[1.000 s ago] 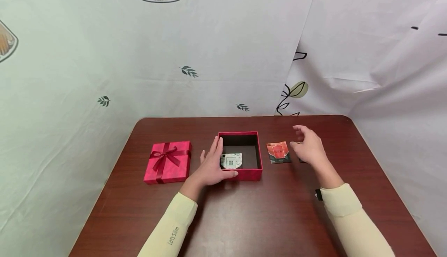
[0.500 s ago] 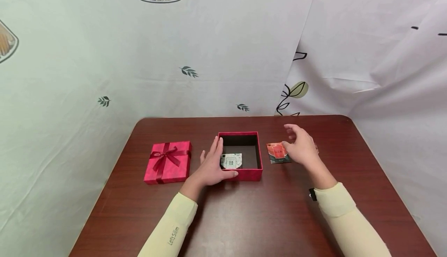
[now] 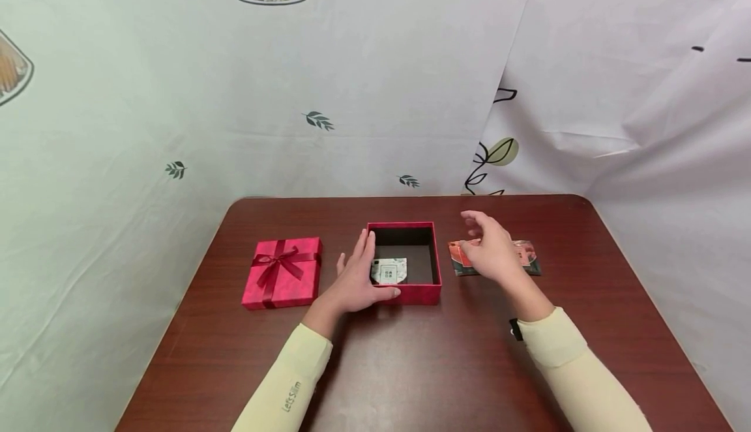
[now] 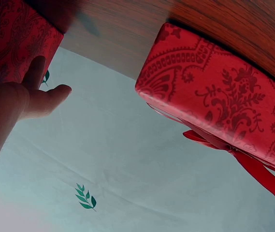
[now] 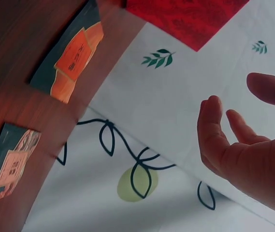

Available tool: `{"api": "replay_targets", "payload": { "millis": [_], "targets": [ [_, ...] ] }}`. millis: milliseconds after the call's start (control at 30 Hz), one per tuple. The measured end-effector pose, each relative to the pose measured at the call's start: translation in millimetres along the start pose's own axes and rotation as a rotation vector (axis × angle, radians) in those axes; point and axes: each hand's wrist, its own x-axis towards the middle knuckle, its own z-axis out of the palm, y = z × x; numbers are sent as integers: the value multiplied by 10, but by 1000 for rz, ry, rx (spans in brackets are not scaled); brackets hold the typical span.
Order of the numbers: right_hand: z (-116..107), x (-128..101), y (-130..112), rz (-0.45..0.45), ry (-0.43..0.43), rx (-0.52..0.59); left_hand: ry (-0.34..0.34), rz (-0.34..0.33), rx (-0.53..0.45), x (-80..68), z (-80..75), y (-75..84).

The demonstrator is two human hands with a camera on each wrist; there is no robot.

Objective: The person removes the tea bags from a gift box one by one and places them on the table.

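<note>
My left hand [image 3: 354,285] rests against an open red gift box [image 3: 421,296], its straight fingers along the left wall and its thumb across the front. Inside the box, at the front left, lies a whitish printed sachet [image 3: 389,271]. To the right, my right hand [image 3: 493,249] hovers with loosely bent fingers and nothing in them. Below it lie two flat orange and dark green sachets, the left one [image 5: 74,57] partly covered by the hand in the head view, the other [image 5: 12,166] farther right. Both lie flat on the table, apart from the hand in the right wrist view.
A red patterned lid [image 3: 284,274] with a ribbon bow sits left of the box. All of it stands on a dark brown wooden table [image 3: 411,367]. White cloth [image 3: 375,80] with leaf prints hangs behind the table's far edge.
My right hand has moved left, from over the right sachet to over the left one, which uncovers the right sachet. The left hand, box and lid have stayed in place.
</note>
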Motion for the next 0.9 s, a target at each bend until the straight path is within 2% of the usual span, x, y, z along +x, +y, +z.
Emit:
{"api": "replay_targets", "payload": {
  "millis": [433, 900],
  "targets": [
    [162, -40, -117, -84, -16, 55, 5, 5, 24, 8, 7, -8],
    [327, -98, -302, -48, -87, 82, 3, 5, 3, 13, 12, -13]
  ]
}}
